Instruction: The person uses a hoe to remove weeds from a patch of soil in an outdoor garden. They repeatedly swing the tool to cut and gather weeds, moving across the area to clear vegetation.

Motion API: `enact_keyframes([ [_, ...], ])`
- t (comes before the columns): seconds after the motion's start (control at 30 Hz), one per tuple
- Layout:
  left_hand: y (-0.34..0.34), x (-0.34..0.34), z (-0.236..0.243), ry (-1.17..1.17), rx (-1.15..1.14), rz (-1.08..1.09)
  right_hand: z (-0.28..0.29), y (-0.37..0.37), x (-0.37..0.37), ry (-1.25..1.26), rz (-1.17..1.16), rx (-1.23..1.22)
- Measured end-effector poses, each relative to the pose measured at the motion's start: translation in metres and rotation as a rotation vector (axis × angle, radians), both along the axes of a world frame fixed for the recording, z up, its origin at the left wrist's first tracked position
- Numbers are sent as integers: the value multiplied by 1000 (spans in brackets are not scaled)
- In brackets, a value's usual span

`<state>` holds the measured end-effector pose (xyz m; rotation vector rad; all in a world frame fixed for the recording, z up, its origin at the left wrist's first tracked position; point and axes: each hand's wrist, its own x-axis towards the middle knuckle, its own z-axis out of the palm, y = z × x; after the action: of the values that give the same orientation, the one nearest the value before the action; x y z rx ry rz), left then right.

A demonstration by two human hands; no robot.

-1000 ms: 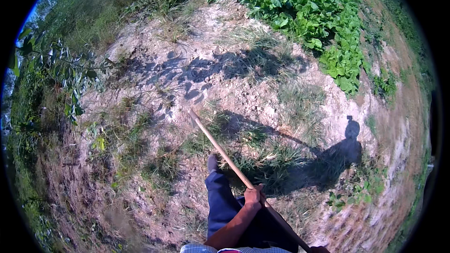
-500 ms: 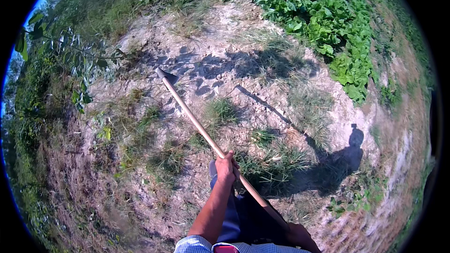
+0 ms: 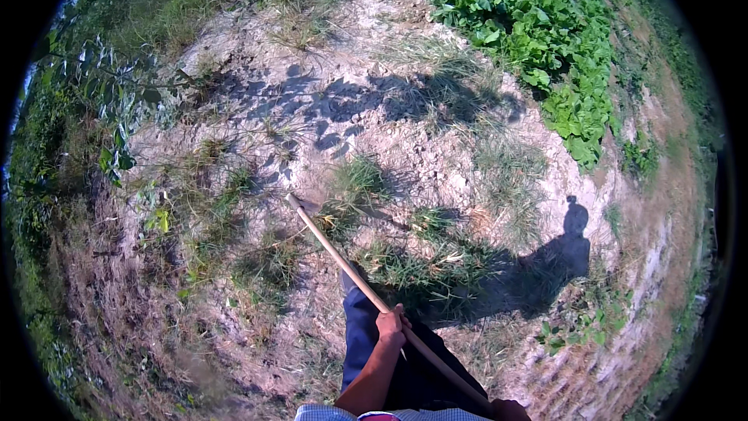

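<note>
A long-handled hoe [image 3: 336,256] slants from the lower right up toward the middle of the head view. Its dark blade [image 3: 308,206] is down at the soil beside grass tufts, partly lost in shade, so how deep it sits is unclear. My left hand [image 3: 392,325] is wrapped round the pale wooden handle partway along it. Close to the lower edge, my right hand [image 3: 508,410] is at the handle's butt end, dark and partly cut off; its fingers appear closed round the wood. A green grass tuft [image 3: 361,178] grows just beyond the blade.
Leafy green crop plants [image 3: 538,39] fill the upper right. Weeds and a leafy branch [image 3: 117,97] stand on the left. More grass [image 3: 436,269] grows before my legs, under my shadow [image 3: 573,242]. Pale, cloddy soil [image 3: 405,144] lies between.
The hoe's blade has come down and back toward me, from the shaded clods to beside the nearer grass tufts. Both hands have moved lower and slightly right, keeping hold of the handle.
</note>
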<state>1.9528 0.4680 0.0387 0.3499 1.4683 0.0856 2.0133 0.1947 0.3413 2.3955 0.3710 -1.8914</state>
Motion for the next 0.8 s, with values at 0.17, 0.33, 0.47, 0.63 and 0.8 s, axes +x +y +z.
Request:
enact_keyframes([
  [0.17,68,2,28,-49,94,126,-24,68,25,118,82,-103],
  [0.33,99,12,2,-21,71,123,-46,76,19,-70,173,-44],
  [0.47,-3,59,40,-128,-115,169,60,47,65,-37,237,-235],
  [0.63,-40,116,84,-276,-329,162,117,33,81,-262,90,-208],
  [0.8,-14,93,76,-214,-230,145,78,14,73,-118,-7,-116],
])
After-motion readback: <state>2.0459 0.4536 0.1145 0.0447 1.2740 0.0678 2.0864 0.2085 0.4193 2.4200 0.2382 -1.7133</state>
